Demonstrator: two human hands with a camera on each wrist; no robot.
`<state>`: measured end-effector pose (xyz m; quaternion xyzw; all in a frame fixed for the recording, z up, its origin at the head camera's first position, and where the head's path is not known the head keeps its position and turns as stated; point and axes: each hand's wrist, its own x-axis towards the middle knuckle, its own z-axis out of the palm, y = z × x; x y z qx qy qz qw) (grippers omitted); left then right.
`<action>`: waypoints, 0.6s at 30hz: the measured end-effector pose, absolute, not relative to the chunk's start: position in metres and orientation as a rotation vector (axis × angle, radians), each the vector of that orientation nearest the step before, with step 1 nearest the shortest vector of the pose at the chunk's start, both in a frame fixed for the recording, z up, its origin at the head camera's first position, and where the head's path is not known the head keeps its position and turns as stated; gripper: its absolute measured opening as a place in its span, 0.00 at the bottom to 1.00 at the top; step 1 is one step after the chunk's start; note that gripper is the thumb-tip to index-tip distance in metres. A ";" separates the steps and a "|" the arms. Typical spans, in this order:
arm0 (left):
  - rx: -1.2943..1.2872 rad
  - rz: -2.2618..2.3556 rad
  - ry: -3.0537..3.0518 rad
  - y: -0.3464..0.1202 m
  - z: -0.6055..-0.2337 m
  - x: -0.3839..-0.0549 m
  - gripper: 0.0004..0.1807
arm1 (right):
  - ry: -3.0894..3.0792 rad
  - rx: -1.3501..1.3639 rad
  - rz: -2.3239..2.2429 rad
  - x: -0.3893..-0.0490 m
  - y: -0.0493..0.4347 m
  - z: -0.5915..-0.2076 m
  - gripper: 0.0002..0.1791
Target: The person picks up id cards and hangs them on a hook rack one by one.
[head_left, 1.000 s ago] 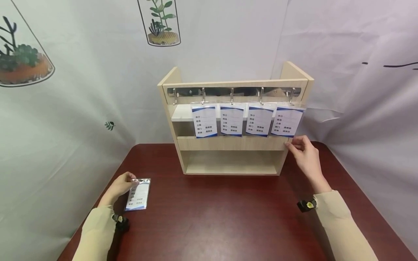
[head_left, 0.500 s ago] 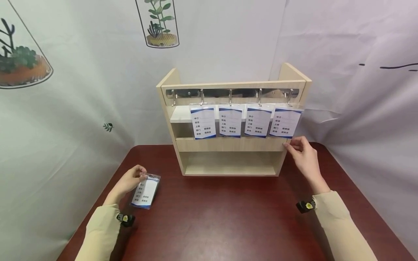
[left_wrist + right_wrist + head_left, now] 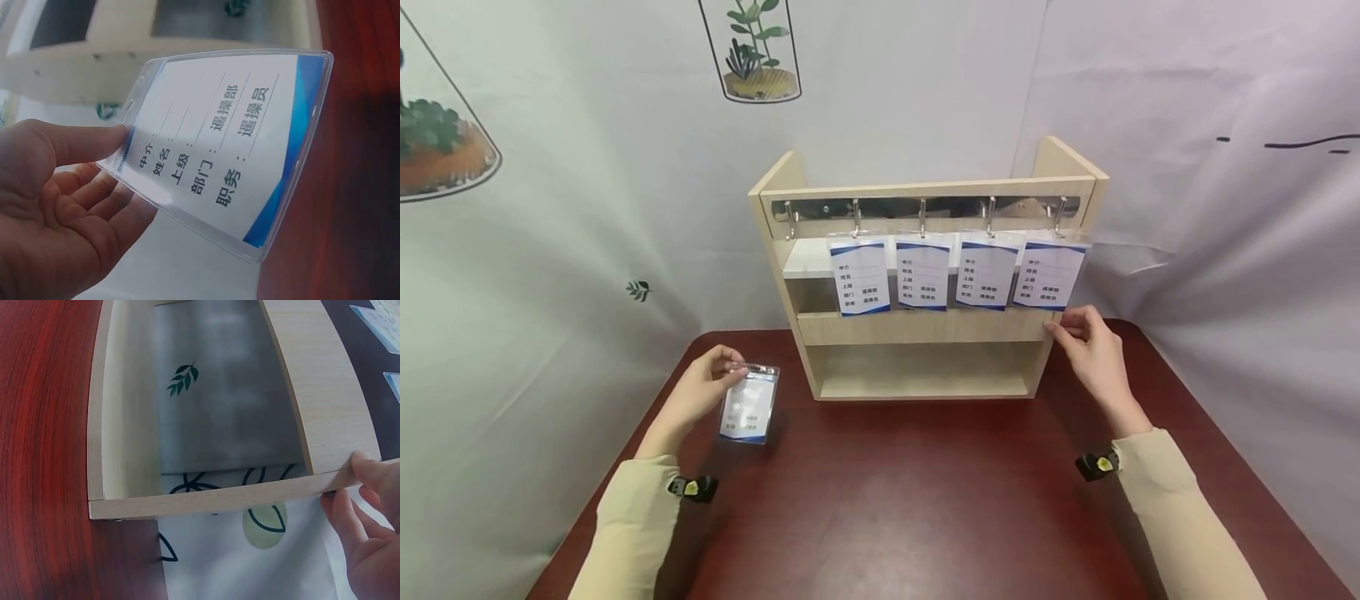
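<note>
My left hand (image 3: 703, 387) pinches a clear-sleeved name badge (image 3: 750, 406) by its slotted top edge, thumb over the front. In the left wrist view the badge (image 3: 219, 150) has a white card with a blue border and printed lines; fingers curl behind it. It hangs tilted above the table's left side. My right hand (image 3: 1093, 358) grips the right side panel of the wooden shelf (image 3: 917, 329); the right wrist view shows thumb and fingers on either side of that panel (image 3: 250, 490). Similar badges (image 3: 922, 275) hang from hooks on the shelf's metal strip (image 3: 955, 208).
The leftmost hook (image 3: 789, 221) carries no badge. The shelf stands at the back of the dark red table (image 3: 880, 492). A pale printed cloth (image 3: 917, 92) hangs behind it and along both sides.
My left hand has lifted the badge off the table and moved it forward and slightly right. The right hand keeps its grip on the shelf panel. The head view has shifted slightly.
</note>
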<state>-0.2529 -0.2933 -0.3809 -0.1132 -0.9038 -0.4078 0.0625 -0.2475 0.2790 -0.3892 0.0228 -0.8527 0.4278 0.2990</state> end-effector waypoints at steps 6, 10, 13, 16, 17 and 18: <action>-0.392 -1.249 -2.700 -0.276 -0.368 -0.253 0.11 | -2.269 0.054 1.144 -0.247 0.279 -0.388 0.18; -0.408 -1.243 -2.669 -0.264 -0.357 -0.252 0.11 | -2.273 0.045 1.142 -0.247 0.278 -0.390 0.18; -0.418 -1.255 -2.625 -0.255 -0.346 -0.250 0.12 | -2.274 0.040 1.135 -0.247 0.278 -0.390 0.18; -0.423 -1.275 -2.568 -0.246 -0.333 -0.248 0.13 | -2.265 0.042 1.139 -0.248 0.278 -0.391 0.17; -0.425 -1.282 -2.550 -0.244 -0.329 -0.247 0.14 | -2.261 0.043 1.140 -0.248 0.279 -0.390 0.17; -0.429 -1.285 -2.531 -0.241 -0.325 -0.247 0.15 | -2.257 0.046 1.143 -0.249 0.279 -0.390 0.17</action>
